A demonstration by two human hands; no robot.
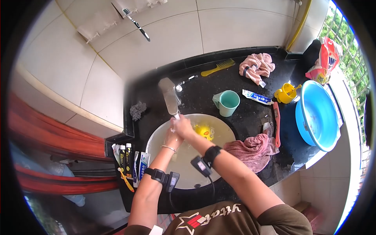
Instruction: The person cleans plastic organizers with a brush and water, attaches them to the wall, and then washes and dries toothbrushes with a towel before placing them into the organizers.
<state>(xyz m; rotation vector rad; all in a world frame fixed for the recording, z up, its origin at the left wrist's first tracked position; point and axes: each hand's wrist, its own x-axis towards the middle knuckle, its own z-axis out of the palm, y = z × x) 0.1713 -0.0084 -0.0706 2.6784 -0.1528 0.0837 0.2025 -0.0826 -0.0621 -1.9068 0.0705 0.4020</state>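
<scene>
My left hand [172, 137] and my right hand [183, 127] are pressed together under the faucet [168, 96], above the white sink [156, 152]. The right hand lies over the left and covers most of its fingers. White water or foam shows at the fingertips; whether anything is between the palms is hidden. Cloudy water stands in the sink. Just right of my hands, a yellow round thing with orange marks [204, 132] sits in it, partly behind my right wrist. A bracelet is on my left wrist, and both forearms wear black straps with small devices.
A green mug [228, 103], a toothpaste tube [257, 97], a yellow comb [218, 67] and pink cloths [252, 150] lie around the sink. A blue basin [317, 117] and yellow cup [288, 93] stand right. Several tubes [128, 156] lie left, near a grey scrubber [138, 111].
</scene>
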